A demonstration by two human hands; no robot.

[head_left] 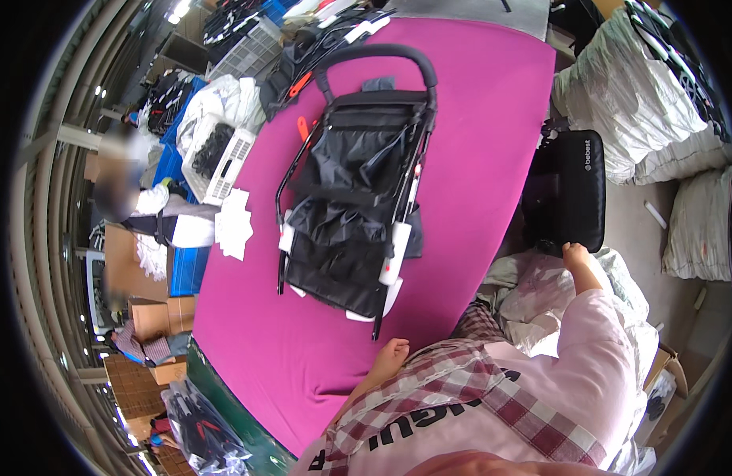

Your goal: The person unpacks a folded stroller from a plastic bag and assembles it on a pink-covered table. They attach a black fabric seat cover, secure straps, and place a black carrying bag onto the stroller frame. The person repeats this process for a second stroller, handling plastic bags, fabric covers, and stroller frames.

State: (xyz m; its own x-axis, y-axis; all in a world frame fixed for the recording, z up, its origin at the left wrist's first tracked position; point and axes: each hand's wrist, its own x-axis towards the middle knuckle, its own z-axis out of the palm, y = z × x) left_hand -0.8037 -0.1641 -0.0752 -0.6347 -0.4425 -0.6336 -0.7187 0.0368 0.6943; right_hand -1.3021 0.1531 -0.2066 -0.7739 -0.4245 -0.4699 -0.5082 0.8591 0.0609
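Note:
A black stroller frame (358, 159) with black fabric stretched over it lies on the magenta-covered table (469, 159). Its padded curved handlebar (382, 51) points to the far side, and white parts are fixed along its right side. Down at the right, beside the table, my right hand (574, 255) grips the near edge of a black, flat padded panel (580, 190). My left hand (392, 355) is in front of my body at the table's near side, just below the frame's bare leg ends. Its fingers are curled, with nothing visible in them.
White paper sheets (235, 224) lie on the table's left edge, near a white crate (229, 166) of black parts. Large white sacks (628, 95) stand at the right, and more sacking (532, 289) lies beside me. Co-workers (144, 345) are at the left.

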